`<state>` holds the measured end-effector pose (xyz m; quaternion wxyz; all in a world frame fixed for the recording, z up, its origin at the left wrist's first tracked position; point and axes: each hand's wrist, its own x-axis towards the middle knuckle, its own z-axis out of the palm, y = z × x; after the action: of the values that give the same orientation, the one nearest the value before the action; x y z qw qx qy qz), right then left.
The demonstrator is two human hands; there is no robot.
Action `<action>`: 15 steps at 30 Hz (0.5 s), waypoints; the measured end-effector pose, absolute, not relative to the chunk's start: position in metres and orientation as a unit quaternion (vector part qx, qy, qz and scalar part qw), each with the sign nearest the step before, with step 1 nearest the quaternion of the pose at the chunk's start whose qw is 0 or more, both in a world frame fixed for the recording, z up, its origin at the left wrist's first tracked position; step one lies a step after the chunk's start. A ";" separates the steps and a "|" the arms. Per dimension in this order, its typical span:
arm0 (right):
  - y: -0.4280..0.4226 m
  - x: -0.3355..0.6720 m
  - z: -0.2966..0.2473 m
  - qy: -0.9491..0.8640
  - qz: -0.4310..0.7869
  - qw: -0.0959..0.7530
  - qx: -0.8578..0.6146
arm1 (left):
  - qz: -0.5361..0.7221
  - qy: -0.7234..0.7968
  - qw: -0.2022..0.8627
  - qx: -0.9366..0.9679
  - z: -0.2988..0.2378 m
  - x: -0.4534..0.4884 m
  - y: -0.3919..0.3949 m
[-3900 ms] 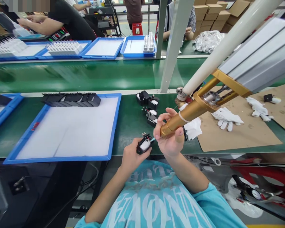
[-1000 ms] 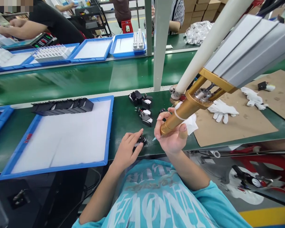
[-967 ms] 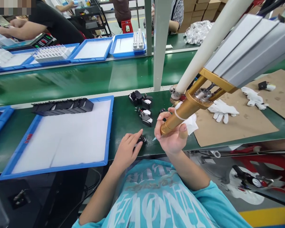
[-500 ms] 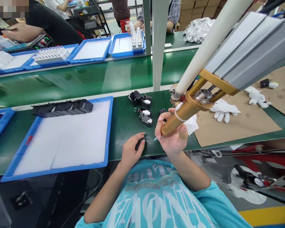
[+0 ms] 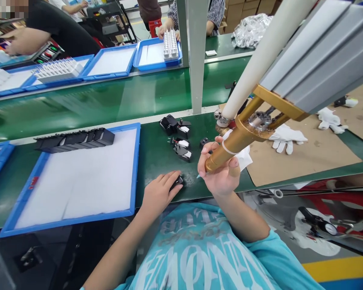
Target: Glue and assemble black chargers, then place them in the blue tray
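Observation:
My left hand (image 5: 159, 191) lies over a small black part (image 5: 178, 182) on the green bench near its front edge, fingers curled down on it. My right hand (image 5: 220, 171) is wrapped round the gold barrel of a hanging dispenser tool (image 5: 230, 146), its thin tip pointing down and left toward the part. Several more small black parts (image 5: 178, 135) lie just beyond on the bench.
A blue tray with a white liner (image 5: 78, 173) sits to the left, a row of black parts (image 5: 72, 139) along its far edge. Cardboard sheet (image 5: 305, 155) with white gloves (image 5: 286, 137) lies right. A grey post (image 5: 198, 56) rises behind. Other people work across the conveyor.
My left hand set the black part down on the bench and now covers it with curled fingers. The right hand with the gold tool has stayed nearly still.

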<state>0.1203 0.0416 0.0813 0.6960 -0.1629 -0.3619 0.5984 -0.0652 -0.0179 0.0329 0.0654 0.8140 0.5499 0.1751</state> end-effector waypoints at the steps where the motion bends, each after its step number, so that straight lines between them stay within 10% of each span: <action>1: 0.042 0.121 0.081 -0.360 0.597 0.697 -0.168 | 0.171 0.556 0.041 0.813 0.034 -0.063 -0.019; 15: 0.049 0.127 0.080 -0.362 0.603 0.693 -0.157 | 0.219 0.634 0.032 0.741 0.020 -0.038 -0.029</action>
<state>0.1267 0.0486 0.0803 0.6933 -0.1575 -0.3624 0.6026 -0.0382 -0.0290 0.0200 0.0320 0.7411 0.6339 0.2190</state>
